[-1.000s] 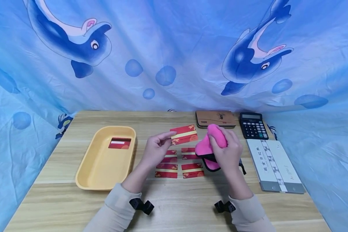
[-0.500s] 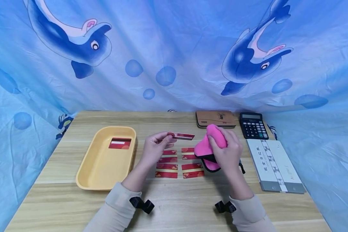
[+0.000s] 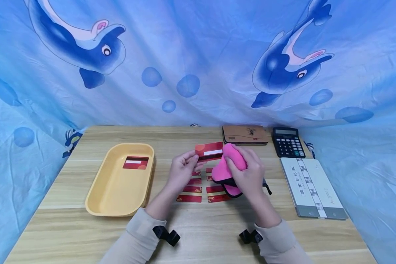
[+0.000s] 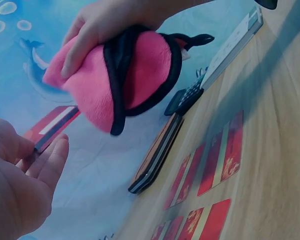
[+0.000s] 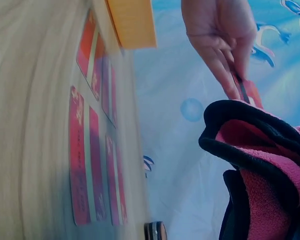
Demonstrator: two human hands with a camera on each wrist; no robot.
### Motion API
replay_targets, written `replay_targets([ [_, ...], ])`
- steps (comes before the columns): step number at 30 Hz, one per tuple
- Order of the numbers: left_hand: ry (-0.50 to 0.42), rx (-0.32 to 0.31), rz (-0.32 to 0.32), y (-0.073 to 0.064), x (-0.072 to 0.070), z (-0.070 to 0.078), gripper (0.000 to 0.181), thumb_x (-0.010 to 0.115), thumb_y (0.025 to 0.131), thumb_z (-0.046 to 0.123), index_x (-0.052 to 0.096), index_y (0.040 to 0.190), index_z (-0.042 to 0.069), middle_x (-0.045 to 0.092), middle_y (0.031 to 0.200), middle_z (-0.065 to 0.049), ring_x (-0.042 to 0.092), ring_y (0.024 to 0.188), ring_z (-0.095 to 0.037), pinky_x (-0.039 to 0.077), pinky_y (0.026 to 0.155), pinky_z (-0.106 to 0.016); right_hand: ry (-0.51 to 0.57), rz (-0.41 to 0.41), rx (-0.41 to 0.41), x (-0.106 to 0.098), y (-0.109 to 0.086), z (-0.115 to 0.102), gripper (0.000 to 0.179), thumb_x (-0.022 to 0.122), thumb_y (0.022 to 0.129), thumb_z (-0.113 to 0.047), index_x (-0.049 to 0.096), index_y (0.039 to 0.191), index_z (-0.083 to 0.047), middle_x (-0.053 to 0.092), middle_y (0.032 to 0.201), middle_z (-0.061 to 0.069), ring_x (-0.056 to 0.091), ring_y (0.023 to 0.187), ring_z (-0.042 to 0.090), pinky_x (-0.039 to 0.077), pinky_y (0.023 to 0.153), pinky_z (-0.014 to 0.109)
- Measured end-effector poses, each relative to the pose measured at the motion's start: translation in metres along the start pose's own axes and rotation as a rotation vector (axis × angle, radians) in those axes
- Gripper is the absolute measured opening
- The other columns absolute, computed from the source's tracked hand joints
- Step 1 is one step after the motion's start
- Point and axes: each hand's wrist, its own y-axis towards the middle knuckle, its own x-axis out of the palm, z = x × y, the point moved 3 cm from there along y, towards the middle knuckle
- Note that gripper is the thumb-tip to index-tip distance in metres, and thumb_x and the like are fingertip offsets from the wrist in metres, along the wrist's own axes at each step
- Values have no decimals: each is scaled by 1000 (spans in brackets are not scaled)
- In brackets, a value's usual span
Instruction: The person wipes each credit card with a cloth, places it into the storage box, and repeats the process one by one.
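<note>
My left hand (image 3: pixel 181 168) pinches a red card (image 3: pixel 209 151) by its left end, above the table. The card's back, with a dark stripe and a white strip, faces me. My right hand (image 3: pixel 249 168) grips a bunched pink cloth (image 3: pixel 229 165) with black edging, its front part at the card's right end. Beneath both hands, several red and gold cards (image 3: pixel 189 198) lie in two columns, partly covered by the hands and cloth. The left wrist view shows the cloth (image 4: pixel 140 75) close beside the held card (image 4: pixel 52 122).
A yellow tray (image 3: pixel 95 183) at left holds one red card (image 3: pixel 136 162), striped side up. Along the back right are a brown wallet (image 3: pixel 245 134) and a black calculator (image 3: pixel 288 143). A white and grey book (image 3: pixel 311 187) lies at the right.
The left hand has turned the red card from its gold-striped face to its back. The right hand has shifted left, bringing the pink cloth to the card's right end.
</note>
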Motion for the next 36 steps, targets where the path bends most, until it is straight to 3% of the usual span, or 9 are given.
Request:
replay_targets([
  [4,51,-15,-32,-2,4,-3,35,56,105,9,57,135,-8,71,116,-23,74,96,-33,57,91,-40,-17,-50,4,10,-2,-3,38,84,81,-17,75,116,-4,72,106,14,71,91,27,60,66,45],
  [12,141,77,-134,-3,12,-4,30,55,104,3,60,131,-10,71,115,-24,74,98,-29,58,91,-45,-58,-62,-64,29,-8,-21,37,86,78,-13,76,112,-3,71,99,15,69,76,28,59,56,42],
  [15,185,82,-138,-4,13,-4,30,51,104,2,64,130,-3,72,99,-18,70,76,-19,62,69,-31,-49,-64,-97,37,-10,-32,35,86,79,-15,76,110,-3,70,98,15,68,75,27,59,56,40],
  [19,196,69,-134,-5,13,-4,33,48,103,1,67,130,4,65,80,-12,53,54,-17,49,46,-23,-59,-63,-122,41,-11,-41,32,85,81,-18,76,108,-3,70,99,15,69,76,27,60,59,41],
  [22,196,67,-127,-5,13,-3,32,50,104,3,65,133,3,69,87,-9,59,60,-17,56,51,-30,-77,-65,-120,39,-10,-39,31,84,81,-17,76,108,-3,70,98,14,69,76,28,60,59,42],
  [26,197,64,-102,-6,11,-2,30,53,106,9,63,133,1,74,104,-11,72,83,-20,63,75,-42,-115,-57,-97,31,-7,-26,35,85,79,-15,76,111,-3,70,99,15,70,77,29,60,60,44],
  [28,206,67,-87,-6,9,-1,29,54,106,11,64,130,1,74,107,-10,73,94,-23,61,84,-40,-139,-40,-75,25,-5,-18,38,87,78,-14,76,112,-3,70,99,16,69,77,31,59,59,45],
  [32,252,95,-60,-6,4,1,27,55,105,11,66,128,2,74,102,-9,73,92,-29,59,75,-27,-186,-34,-38,18,-2,-8,39,87,77,-14,76,113,-4,70,100,15,68,76,31,57,56,46],
  [36,278,127,-55,-4,5,2,26,55,105,11,66,127,2,73,102,-8,72,89,-26,55,68,-22,-199,-37,-66,21,-1,-14,36,85,80,-16,76,112,-4,70,99,15,68,74,31,57,56,46],
])
